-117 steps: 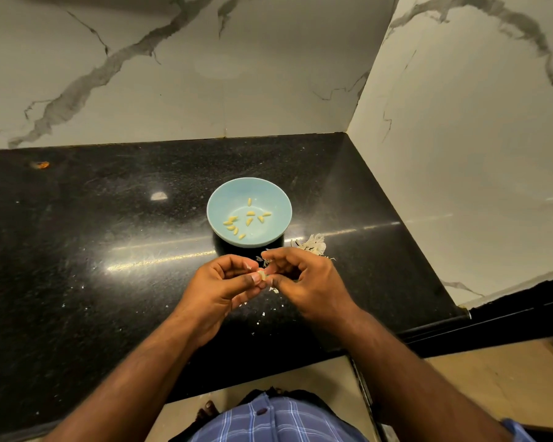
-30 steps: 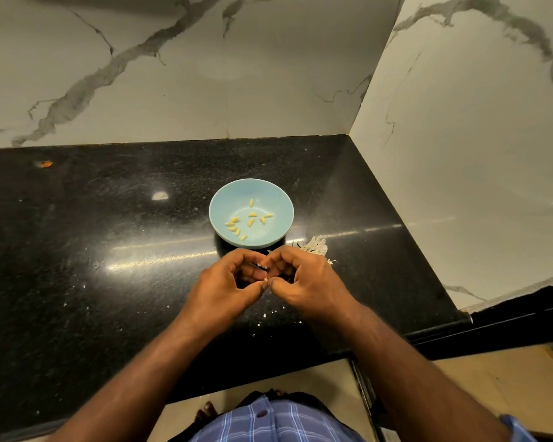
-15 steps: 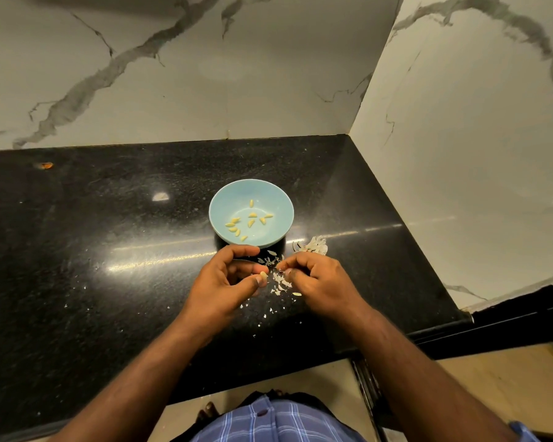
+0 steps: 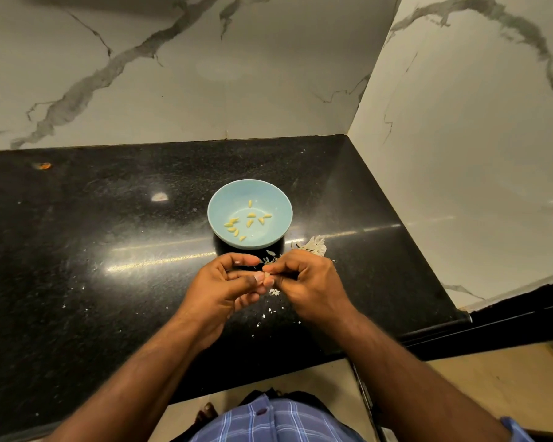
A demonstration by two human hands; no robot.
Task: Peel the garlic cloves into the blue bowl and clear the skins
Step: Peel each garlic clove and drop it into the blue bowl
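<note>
A: Status? Left hand point(image 4: 224, 290) and right hand point(image 4: 307, 282) meet fingertip to fingertip, both pinching one small pale garlic clove point(image 4: 266, 275) just at 6 o'clock of the round light-blue ceramic bowl point(image 4: 219, 202).

B: Technique, my read: left thumb pins the clove, right nails strip the skin away from the bowl so flakes land on the glossy black speckled stone counter point(image 4: 77, 250), not in it.

A: Counts?

B: One bowl. Nine yellowish peeled cloves point(image 4: 249, 223) inside, as far as I can tell. One clove in hand. One papery white skin pile point(image 4: 313, 244) at the bowl's 4 o'clock, plus loose white flakes point(image 4: 273, 292) under the hands, too many and too small to count.
</note>
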